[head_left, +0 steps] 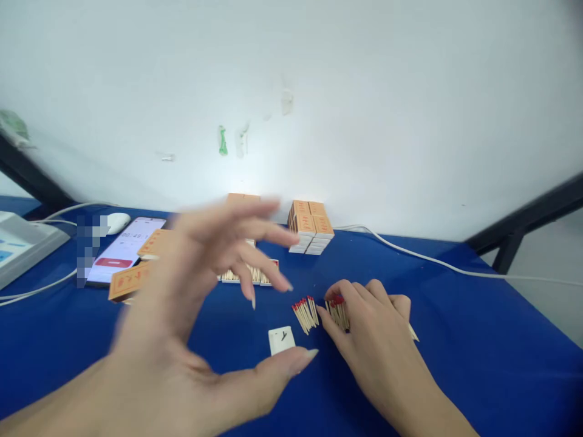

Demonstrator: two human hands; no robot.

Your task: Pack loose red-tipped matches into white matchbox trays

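Note:
My left hand (195, 321) is raised in front of me, blurred, with its fingers spread and nothing held. My right hand (373, 340) rests low on the blue table, its fingers and thumb curled around a bunch of red-tipped matches (336, 311). More matchstick ends show past its far side. Just left of those fingers lies a small loose pile of matches (305, 314), heads pointing away from me. Close to my left thumb is a small white piece (281, 340) with a black mark, partly hidden by that thumb.
Orange-topped matchboxes (312, 224) stand stacked by the wall. Behind my left hand are open trays filled with matches (269, 273) and loose matchboxes (130, 281). A phone (119, 258), a white mouse-like object (118, 222) and a grey device (27, 246) sit left. A white cable (410, 261) runs right.

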